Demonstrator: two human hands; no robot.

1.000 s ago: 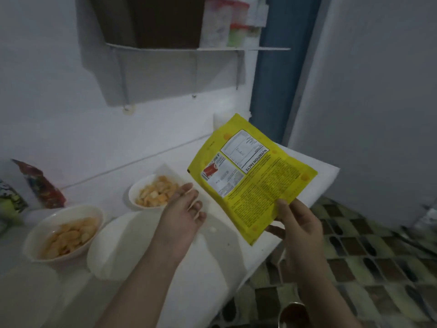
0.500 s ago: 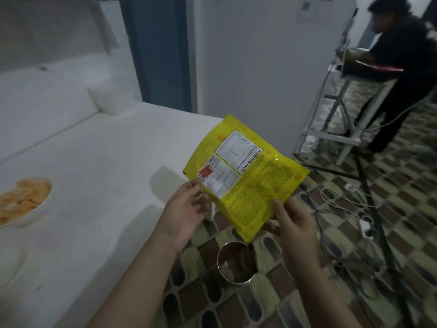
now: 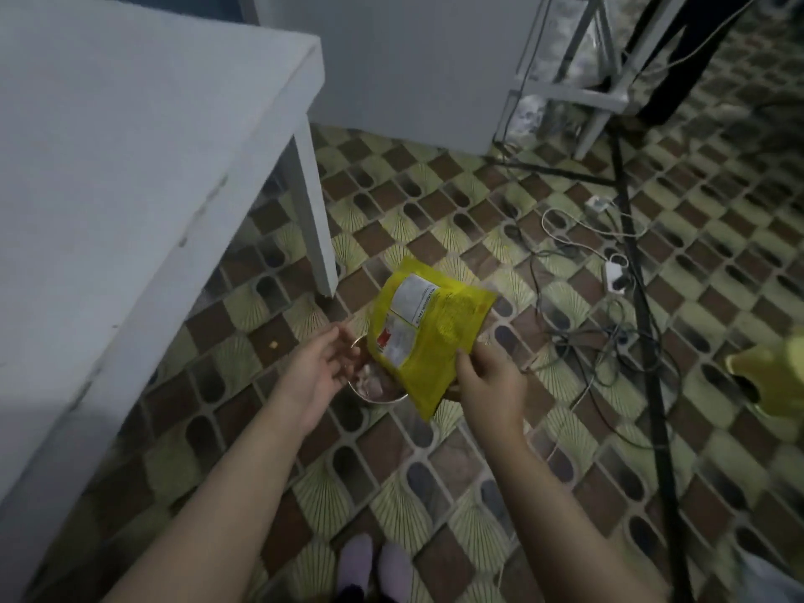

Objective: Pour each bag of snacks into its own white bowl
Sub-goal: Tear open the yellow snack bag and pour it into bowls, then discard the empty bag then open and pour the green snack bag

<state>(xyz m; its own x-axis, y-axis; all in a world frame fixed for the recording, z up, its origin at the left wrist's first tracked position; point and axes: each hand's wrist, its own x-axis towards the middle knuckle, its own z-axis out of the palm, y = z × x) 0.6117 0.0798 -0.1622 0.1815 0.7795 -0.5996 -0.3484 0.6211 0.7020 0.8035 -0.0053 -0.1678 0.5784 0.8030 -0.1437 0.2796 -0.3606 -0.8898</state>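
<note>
A flat yellow snack bag (image 3: 428, 328) with a white nutrition label hangs over the patterned floor, pinched near its lower edge by my right hand (image 3: 489, 378). My left hand (image 3: 319, 367) is just left of the bag, fingers apart, holding nothing and not touching it. Directly under the bag a round metal container (image 3: 374, 387) stands on the floor with crumpled scraps inside; the bag hides most of it. No white bowl is in view.
The white table (image 3: 130, 167) fills the left side, its leg (image 3: 315, 219) close to the container. Tangled cables and power adapters (image 3: 609, 272) lie on the floor to the right. A black stand pole (image 3: 644, 341) crosses there. A white frame (image 3: 574, 80) stands at the back.
The view has swung from the table and bowls down to the floor. The bag has come down over the metal container, still in my right hand. My left hand stays off it.
</note>
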